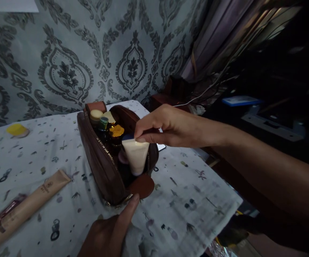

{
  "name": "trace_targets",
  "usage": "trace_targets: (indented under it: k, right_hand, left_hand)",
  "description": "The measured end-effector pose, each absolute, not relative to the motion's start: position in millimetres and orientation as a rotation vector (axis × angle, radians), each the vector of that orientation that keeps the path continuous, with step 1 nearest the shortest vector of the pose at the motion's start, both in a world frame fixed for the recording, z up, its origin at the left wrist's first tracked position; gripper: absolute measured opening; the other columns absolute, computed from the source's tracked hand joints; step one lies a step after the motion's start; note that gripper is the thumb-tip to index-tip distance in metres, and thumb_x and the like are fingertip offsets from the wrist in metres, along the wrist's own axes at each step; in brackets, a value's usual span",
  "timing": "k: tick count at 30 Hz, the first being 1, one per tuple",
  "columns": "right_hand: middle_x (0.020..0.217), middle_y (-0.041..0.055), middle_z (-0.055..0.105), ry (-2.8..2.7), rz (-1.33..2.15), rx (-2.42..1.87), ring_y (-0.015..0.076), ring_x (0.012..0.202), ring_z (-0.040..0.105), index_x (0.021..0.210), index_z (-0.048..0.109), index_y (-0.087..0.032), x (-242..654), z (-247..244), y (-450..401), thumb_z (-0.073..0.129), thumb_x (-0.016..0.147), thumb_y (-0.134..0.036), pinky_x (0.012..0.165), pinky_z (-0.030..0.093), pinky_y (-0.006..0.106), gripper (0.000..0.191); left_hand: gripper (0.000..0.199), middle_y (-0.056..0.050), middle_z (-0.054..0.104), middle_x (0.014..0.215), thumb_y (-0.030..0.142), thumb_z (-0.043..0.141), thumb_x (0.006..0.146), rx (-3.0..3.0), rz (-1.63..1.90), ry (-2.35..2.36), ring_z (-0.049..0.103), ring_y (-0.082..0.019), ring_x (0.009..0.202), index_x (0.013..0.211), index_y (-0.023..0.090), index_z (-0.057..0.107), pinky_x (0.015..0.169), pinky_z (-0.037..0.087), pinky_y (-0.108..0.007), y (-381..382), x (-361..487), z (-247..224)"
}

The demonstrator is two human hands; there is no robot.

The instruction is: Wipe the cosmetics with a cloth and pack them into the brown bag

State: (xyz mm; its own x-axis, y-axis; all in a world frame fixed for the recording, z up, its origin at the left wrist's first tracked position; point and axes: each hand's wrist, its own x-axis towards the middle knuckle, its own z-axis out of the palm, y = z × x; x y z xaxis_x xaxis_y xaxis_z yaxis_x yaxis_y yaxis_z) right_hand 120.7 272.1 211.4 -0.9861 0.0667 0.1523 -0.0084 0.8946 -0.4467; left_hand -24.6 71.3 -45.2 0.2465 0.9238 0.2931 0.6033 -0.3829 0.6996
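Note:
A brown zippered bag point(98, 160) stands unzipped on the patterned cloth, with jars and bottles inside, among them a gold-lidded jar point(116, 131) and a green-capped bottle point(103, 123). My right hand point(161, 126) pinches the flat end of a cream-coloured tube point(136, 155), whose narrower end points down into the bag's near right part. At the bag's near end, my left hand point(111, 228) has its index finger stretched out, the tip at the brown leather tab point(142, 186). Its other fingers look curled, and nothing shows in them.
A long beige tube point(28, 207) lies at the left beside a pinkish item point(7, 211). Farther back is a yellow sponge point(17, 130). Patterned wallpaper point(71, 64) rises behind. At the right are cables and a blue-edged object point(242, 101). The cloth-covered table point(197, 200) ends at the right.

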Motion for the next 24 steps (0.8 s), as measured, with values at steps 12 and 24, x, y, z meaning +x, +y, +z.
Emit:
trace_targets:
  k: [12,24]
  right_hand:
    - [0.062,-0.0054,0.057,-2.566,0.758,-0.486,0.007,0.064,0.06,0.077,0.059,-0.014,113,210,257,0.054,0.09,-0.009,0.062,0.043,0.018,0.015]
    - [0.059,-0.0051,0.059,-2.555,0.85,-0.434,0.0051,0.053,0.058,0.08,0.062,-0.014,128,211,263,0.056,0.092,-0.014,0.051,0.042,0.015,0.013]
  left_hand:
    - [0.07,-0.007,0.074,0.112,0.028,0.054,0.094,2.163,0.815,1.524,0.072,-0.024,0.103,0.157,0.032,0.023,0.086,0.064,-0.041,49,-31,37]
    - [0.057,-0.008,0.071,0.114,0.042,0.06,0.092,2.122,0.765,1.574,0.07,-0.026,0.102,0.145,0.029,0.045,0.083,0.062,-0.042,29,-32,43]
